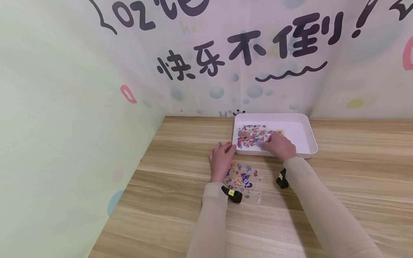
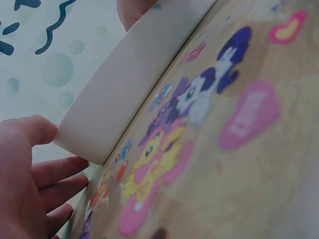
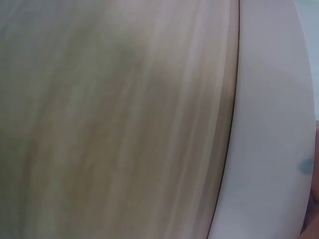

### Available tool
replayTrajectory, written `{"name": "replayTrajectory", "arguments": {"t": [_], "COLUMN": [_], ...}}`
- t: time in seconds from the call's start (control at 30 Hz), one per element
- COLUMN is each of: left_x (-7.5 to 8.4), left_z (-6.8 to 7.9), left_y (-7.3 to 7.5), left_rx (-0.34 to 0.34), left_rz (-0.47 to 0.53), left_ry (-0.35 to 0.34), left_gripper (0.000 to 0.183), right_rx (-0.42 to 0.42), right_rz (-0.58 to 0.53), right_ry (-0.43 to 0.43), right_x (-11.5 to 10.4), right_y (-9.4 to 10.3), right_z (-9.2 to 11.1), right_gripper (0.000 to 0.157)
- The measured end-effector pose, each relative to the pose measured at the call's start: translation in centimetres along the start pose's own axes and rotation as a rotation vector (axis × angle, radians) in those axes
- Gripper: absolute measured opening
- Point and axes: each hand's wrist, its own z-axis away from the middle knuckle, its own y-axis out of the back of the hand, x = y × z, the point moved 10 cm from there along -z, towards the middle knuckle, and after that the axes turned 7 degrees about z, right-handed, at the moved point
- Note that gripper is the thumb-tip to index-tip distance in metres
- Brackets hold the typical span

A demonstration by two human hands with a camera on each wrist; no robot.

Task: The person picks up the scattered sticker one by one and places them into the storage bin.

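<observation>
A white tray (image 1: 304,138) stands on the table with colourful sticker sheets (image 1: 250,138) in its left part. My right hand (image 1: 281,145) reaches over the front wall, its bent fingers pinching at the right part of these sheets; the fingertips are partly hidden. At the tray's front left corner is my left hand (image 1: 222,159), its fingers loosely extended and thumb touching the corner, as the left wrist view shows. A clear sheet with pony and heart stickers (image 2: 249,114) lies flat on the table in front of the tray, beside my left wrist.
The wooden table (image 1: 167,200) meets a printed cloth backdrop (image 1: 200,96) behind the tray and another cloth wall on the left. Black wrist cameras (image 1: 233,194) sit at both cuffs. The tray's front wall (image 3: 269,119) rises close to my right wrist.
</observation>
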Motion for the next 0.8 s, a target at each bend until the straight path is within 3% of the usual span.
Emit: {"name": "replayTrajectory", "arguments": {"t": [0.8], "left_x": [-0.15], "left_z": [-0.04], "left_y": [0.01], "left_rx": [0.001], "left_rz": [0.005], "left_ry": [0.004], "left_gripper": [0.038], "right_rx": [0.000], "right_rz": [0.015], "right_ry": [-0.042], "right_x": [0.12], "right_y": [-0.25], "right_z": [-0.30], "right_gripper": [0.043]}}
